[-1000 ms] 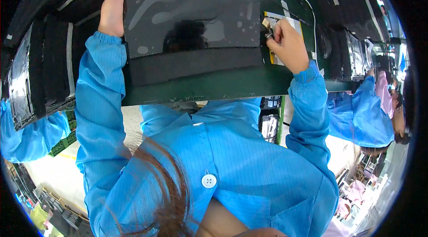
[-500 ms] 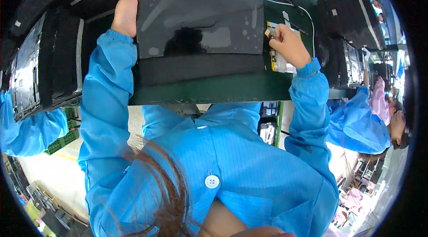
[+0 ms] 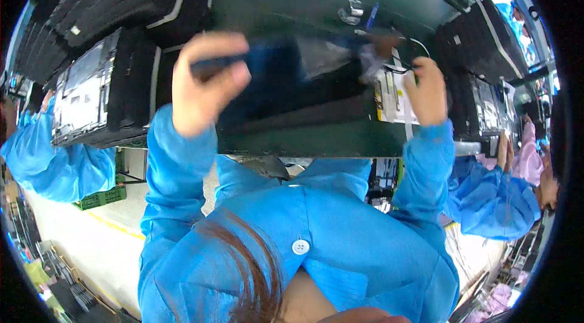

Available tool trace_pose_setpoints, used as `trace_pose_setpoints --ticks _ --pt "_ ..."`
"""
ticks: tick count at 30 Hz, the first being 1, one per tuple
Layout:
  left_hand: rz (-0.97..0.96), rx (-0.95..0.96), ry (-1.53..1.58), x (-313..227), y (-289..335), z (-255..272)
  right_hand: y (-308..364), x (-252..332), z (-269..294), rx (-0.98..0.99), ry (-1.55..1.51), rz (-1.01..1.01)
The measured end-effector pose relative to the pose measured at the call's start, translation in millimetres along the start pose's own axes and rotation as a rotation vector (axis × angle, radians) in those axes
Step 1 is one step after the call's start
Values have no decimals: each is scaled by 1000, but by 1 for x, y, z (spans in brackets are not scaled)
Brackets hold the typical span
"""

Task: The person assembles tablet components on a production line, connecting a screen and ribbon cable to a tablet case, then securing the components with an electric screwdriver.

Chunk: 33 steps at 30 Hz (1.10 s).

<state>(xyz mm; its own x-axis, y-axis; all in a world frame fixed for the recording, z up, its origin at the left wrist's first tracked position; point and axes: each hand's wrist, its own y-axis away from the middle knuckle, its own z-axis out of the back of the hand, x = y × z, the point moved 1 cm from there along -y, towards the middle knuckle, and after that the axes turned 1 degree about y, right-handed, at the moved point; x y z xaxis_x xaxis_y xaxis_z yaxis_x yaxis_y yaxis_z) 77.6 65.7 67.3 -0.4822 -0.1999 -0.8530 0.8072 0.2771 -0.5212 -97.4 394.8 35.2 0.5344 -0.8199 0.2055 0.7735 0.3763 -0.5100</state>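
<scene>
Left hand (image 3: 208,83) grips blurred dark panel (image 3: 274,62) by left edge, over bench (image 3: 274,0). Right hand (image 3: 428,89) curled beside white-and-yellow flat piece (image 3: 389,101); cannot tell if gripping. Green crate (image 3: 102,199) below-left of left hand; contents unclear.

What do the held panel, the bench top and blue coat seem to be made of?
Panel: perhaps glass or plastic, glossy; pale sheen, though motion-blurred.
Bench top: painted or rubbery, unclear; dark green with faint sheen.
Coat: woven cloth, slightly shiny; soft folds.
</scene>
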Motion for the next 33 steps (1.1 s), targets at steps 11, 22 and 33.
trace_pose_setpoints --ticks 11,22,33 --pt "-949 609 -508 -28 18 -1 15 55 11 573 -1313 -462" --pt "-122 549 -1204 6 40 21 -49 -5 -37 642 -422 -206" --pt "-378 583 -952 60 32 -81 -172 -60 -127 534 164 452"
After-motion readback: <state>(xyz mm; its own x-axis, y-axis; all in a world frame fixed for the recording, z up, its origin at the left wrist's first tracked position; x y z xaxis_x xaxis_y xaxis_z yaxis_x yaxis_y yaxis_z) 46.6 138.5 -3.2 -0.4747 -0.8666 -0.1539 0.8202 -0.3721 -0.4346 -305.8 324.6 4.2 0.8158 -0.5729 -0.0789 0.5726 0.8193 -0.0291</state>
